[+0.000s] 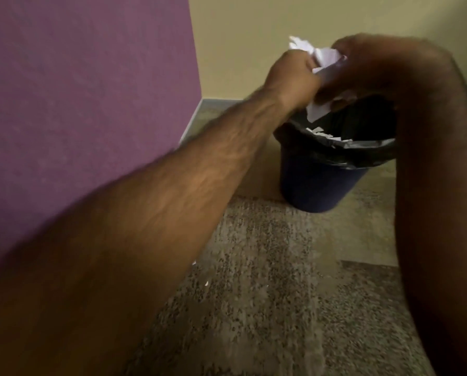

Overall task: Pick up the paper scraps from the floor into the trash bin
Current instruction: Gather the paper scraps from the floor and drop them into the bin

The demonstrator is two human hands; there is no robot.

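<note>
A dark blue trash bin (pixel 316 185) lined with a black bag (pixel 362 150) stands on the floor near the room's corner. White paper scraps (pixel 322 132) lie inside it. Both my hands are above the bin's mouth, holding a bunch of white paper scraps (pixel 326 59) between them. My left hand (pixel 292 77) grips the bunch from the left, and my right hand (pixel 376 69) closes on it from the right. One scrap (pixel 317 111) hangs below the hands over the opening. Two tiny white bits (pixel 206 283) lie on the floor by my left forearm.
A purple wall (pixel 77 104) runs along the left, close to my left arm. A cream wall (pixel 240 36) stands behind the bin. The floor (pixel 267 294) is speckled grey-brown tile. The picture is motion-blurred.
</note>
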